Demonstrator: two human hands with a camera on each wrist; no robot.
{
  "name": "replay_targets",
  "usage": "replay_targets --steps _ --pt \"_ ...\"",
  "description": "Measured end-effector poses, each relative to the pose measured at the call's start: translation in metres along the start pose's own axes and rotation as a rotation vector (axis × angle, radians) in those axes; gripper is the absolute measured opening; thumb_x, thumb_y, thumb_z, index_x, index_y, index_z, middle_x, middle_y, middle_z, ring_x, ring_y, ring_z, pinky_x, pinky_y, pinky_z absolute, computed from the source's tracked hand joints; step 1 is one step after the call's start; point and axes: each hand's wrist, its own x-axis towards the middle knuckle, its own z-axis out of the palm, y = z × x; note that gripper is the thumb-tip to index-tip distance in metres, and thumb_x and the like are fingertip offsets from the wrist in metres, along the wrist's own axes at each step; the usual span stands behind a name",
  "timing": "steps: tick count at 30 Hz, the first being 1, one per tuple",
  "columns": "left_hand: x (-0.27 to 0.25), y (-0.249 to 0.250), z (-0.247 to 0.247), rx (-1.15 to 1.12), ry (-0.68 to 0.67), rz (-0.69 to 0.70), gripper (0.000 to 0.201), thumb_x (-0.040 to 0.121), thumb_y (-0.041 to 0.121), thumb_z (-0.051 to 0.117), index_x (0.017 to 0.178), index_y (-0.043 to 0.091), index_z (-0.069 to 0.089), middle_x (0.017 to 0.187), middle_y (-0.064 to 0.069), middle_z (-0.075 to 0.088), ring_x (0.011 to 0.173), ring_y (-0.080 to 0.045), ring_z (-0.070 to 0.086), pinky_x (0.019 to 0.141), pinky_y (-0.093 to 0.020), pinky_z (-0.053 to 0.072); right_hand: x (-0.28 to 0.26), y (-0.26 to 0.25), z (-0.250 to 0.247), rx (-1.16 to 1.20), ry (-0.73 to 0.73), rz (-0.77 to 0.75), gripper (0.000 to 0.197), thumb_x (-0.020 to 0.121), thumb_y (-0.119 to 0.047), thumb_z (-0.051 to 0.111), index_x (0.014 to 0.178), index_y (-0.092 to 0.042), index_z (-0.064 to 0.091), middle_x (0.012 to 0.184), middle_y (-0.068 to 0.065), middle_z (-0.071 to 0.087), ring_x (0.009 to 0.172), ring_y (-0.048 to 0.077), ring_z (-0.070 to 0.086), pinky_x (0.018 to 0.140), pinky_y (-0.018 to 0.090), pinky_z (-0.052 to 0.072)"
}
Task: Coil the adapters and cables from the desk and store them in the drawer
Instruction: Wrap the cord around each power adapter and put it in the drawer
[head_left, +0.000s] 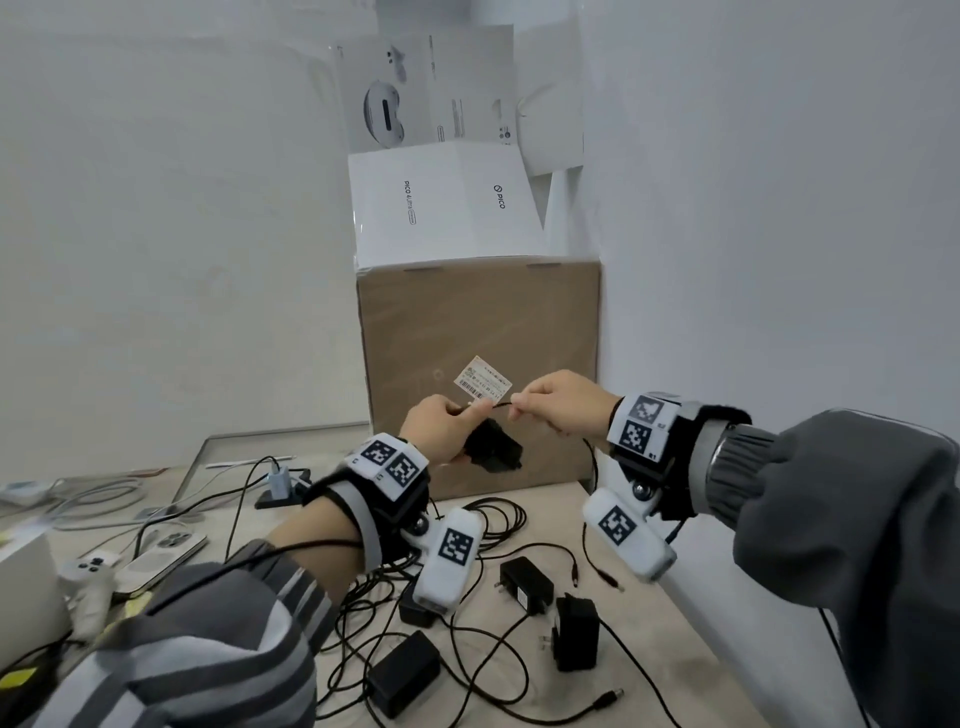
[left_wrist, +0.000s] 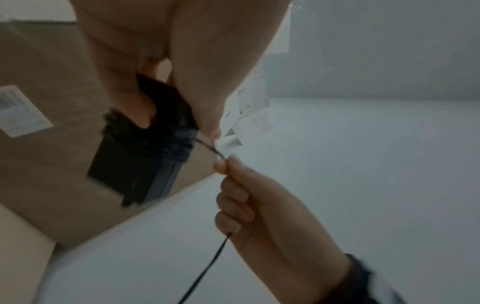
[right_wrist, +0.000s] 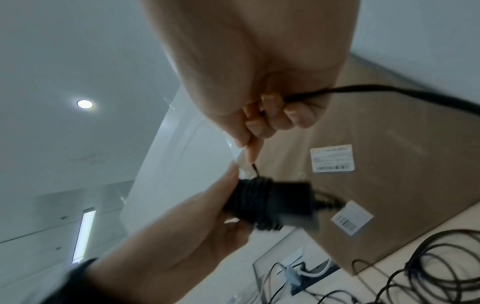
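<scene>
Raised above the desk, my left hand grips a black power adapter with several turns of its thin black cable wound round its body. My right hand pinches that cable a short way from the adapter, and the rest of it hangs down past the wrist. In the right wrist view the cable runs through the curled fingers. Several more black adapters lie on the desk with tangled cables. No drawer is in view.
A brown cardboard box stands against the wall behind my hands, white product boxes stacked on it. At left lie a power strip with a charger, white cables, a game controller and a remote. The desk edge runs along the right.
</scene>
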Motion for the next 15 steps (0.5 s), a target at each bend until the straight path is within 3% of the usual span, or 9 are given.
replay_targets --steps 3,7,11,13,15 --pt "0.010 -0.006 0.007 -0.434 0.175 -0.091 0.051 0.092 0.046 0.055 0.090 -0.004 0.067 0.084 -0.019 0.068 0.060 -0.018 0.065 0.046 -0.019 0.051 -0.005 -0.009 0.016 0.031 -0.018 -0.044 0.027 0.097 -0.018 0.046 0.093 -0.013 0.072 0.059 -0.009 0.049 0.041 -0.004 0.046 0.052 0.015 0.032" --pt "0.009 0.003 0.000 -0.963 0.279 -0.153 0.046 0.097 0.043 0.049 0.079 0.002 0.060 0.065 -0.007 0.062 0.055 -0.013 0.056 0.060 -0.024 0.049 -0.010 -0.008 0.036 0.091 -0.051 -0.098 0.031 0.100 -0.018 0.041 0.100 -0.007 0.070 0.061 -0.006 0.049 0.041 -0.004 0.044 0.048 0.011 0.033" --pt "0.001 0.013 -0.010 -1.151 0.158 -0.079 0.043 0.098 0.048 0.042 0.091 0.008 0.057 0.069 -0.005 0.051 0.049 -0.010 0.041 0.046 -0.018 0.035 -0.011 0.005 0.043 0.201 -0.081 -0.080 0.032 0.100 -0.027 0.045 0.085 -0.013 0.069 0.056 -0.006 0.047 0.044 0.004 0.040 0.049 0.018 0.035" --pt "-0.004 0.015 -0.011 -1.195 0.031 -0.055 0.044 0.097 0.051 0.041 0.096 0.010 0.057 0.062 0.000 0.048 0.044 -0.008 0.036 0.040 -0.017 0.030 -0.012 0.014 0.043 0.194 -0.117 -0.025 0.040 0.097 -0.040 0.048 0.071 -0.018 0.070 0.054 -0.005 0.046 0.046 0.006 0.039 0.049 0.018 0.034" --pt "-0.007 0.014 -0.011 -1.122 -0.118 -0.045 0.046 0.095 0.056 0.041 0.090 0.014 0.059 0.054 0.003 0.043 0.041 -0.007 0.032 0.037 -0.016 0.027 -0.010 0.022 0.042 0.113 -0.115 0.017 0.043 0.091 -0.048 0.053 0.061 -0.022 0.068 0.052 -0.005 0.045 0.046 0.007 0.038 0.050 0.020 0.033"
